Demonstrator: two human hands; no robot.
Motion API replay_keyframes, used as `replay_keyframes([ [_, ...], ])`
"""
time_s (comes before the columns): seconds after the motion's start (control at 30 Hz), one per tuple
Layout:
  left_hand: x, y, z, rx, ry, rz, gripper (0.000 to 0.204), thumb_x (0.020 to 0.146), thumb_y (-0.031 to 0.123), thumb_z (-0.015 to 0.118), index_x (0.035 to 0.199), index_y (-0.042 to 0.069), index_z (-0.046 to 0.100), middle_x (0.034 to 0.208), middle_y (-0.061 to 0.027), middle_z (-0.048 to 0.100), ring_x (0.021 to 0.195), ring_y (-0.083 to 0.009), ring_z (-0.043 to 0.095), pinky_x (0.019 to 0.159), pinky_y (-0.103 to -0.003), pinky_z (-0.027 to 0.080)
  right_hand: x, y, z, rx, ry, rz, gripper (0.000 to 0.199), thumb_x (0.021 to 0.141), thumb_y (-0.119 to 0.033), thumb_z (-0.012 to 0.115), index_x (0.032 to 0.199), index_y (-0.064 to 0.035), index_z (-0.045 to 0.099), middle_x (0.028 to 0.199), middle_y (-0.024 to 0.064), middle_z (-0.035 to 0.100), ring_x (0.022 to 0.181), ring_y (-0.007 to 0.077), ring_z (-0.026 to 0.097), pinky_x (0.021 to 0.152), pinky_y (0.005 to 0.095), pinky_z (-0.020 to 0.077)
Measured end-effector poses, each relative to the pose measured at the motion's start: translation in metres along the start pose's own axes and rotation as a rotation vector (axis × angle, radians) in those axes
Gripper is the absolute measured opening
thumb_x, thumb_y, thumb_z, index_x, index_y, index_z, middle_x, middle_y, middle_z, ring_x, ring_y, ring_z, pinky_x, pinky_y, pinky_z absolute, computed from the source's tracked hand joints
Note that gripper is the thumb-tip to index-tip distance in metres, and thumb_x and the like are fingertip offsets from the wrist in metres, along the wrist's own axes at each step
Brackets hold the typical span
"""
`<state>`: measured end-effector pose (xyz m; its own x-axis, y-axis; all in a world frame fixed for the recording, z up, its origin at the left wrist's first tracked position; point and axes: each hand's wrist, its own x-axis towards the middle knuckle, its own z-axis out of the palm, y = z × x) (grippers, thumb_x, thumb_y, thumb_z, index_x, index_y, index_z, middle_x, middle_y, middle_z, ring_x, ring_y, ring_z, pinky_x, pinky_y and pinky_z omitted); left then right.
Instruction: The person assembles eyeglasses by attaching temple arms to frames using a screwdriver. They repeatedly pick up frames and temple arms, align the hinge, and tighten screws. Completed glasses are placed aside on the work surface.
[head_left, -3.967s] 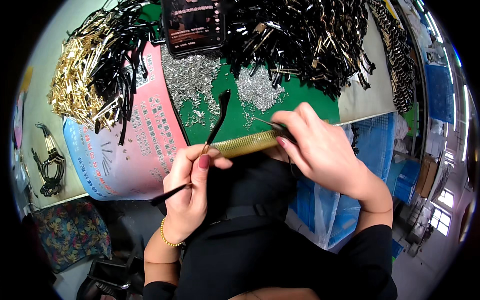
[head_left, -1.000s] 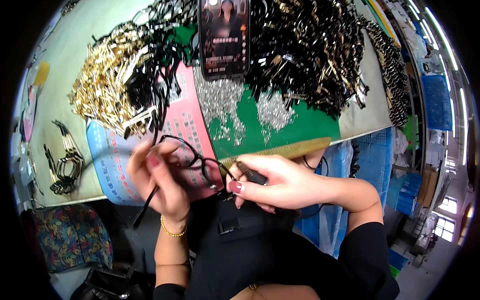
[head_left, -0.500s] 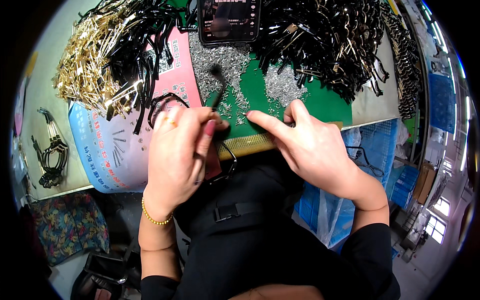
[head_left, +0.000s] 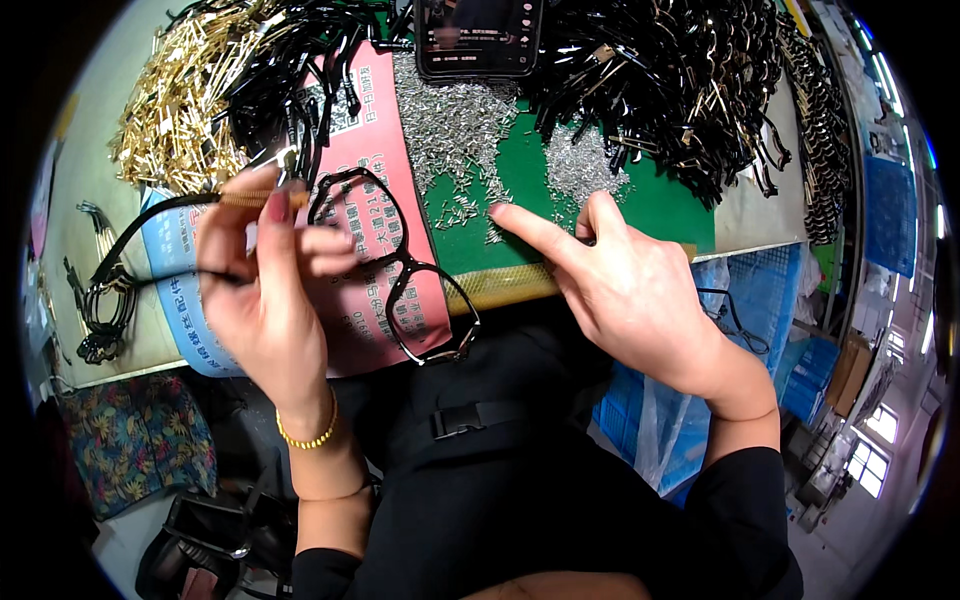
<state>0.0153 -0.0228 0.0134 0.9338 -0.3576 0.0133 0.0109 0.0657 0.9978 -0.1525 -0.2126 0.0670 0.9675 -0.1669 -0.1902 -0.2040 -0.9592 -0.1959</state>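
A black eyeglass frame (head_left: 408, 262) hangs from my left hand (head_left: 268, 285), whose fingers are closed around it and slightly blurred. Its front, with two rims, extends to the right of the hand above the pink part of a printed sheet (head_left: 345, 190). Dark temples reach out to the left. My right hand (head_left: 630, 285) has its index finger stretched out, the tip touching the edge of a spread of small silver screws (head_left: 455, 130) on a green mat (head_left: 520, 160). The other right fingers are curled under and partly hidden.
A second pile of tiny silver pieces (head_left: 583, 165) lies to the right. Black temples (head_left: 660, 90) are heaped far right, gold-and-black ones (head_left: 175, 110) far left. A phone (head_left: 478, 40) stands at the back. A yellow mesh strip (head_left: 505, 290) edges the table; a bundle (head_left: 108, 300) lies left.
My left hand has moved left, away from the screws, and turned, bringing the eyeglass frame more fully into view. My right hand stays nearly in place, its fingertip at the screws.
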Motion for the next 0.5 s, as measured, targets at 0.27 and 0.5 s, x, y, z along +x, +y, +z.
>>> replay_keyframes([
  [0.27, -0.003, 0.003, -0.002, 0.186, -0.375, -0.220, 0.013, 0.105, 0.007, 0.055, 0.114, -0.002, 0.060, 0.091, -0.0073, 0.069, 0.070, -0.0087, 0.068, 0.059, -0.021, 0.055, -0.001, -0.008, -0.011, 0.254, -0.054, -0.117, 0.065, 0.086, -0.009, 0.064, 0.146, -0.0311, 0.055, 0.087, 0.0099, 0.053, 0.061, 0.0254, 0.065, 0.051, 0.0365, 0.0541],
  [0.5, -0.005, 0.003, -0.003, 0.191, -0.445, -0.160, 0.012, 0.104, 0.005, 0.056, 0.113, 0.001, 0.063, 0.093, -0.0060, 0.072, 0.072, -0.0087, 0.070, 0.058, -0.021, 0.054, 0.022, -0.015, 0.001, 0.106, -0.068, -0.296, 0.063, 0.081, -0.005, 0.063, 0.141, -0.0229, 0.060, 0.095, 0.0152, 0.057, 0.068, 0.0274, 0.066, 0.050, 0.0369, 0.0513],
])
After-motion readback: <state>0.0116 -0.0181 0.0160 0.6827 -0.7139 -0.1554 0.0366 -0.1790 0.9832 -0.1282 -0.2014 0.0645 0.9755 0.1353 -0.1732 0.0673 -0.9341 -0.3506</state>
